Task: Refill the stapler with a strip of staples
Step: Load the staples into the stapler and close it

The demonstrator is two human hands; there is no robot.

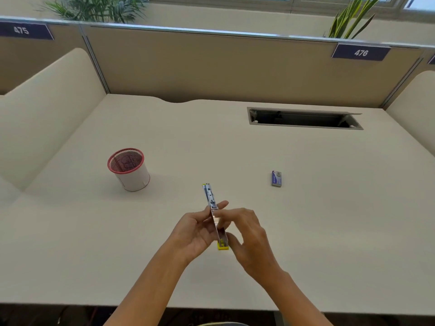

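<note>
two bare hands hold an opened stapler (214, 216) above a pale desk (306, 220). the left hand (193, 234) fingers clamp its side; the right hand (244, 231) fingers pinch together at its metal channel. a small staple box (276, 178) lies well right of the stapler, a red mesh cup (129, 169) well left.

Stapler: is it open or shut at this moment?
Open. The stapler, held between the left hand and right hand, is swung out flat, its metal staple channel exposed.
</note>
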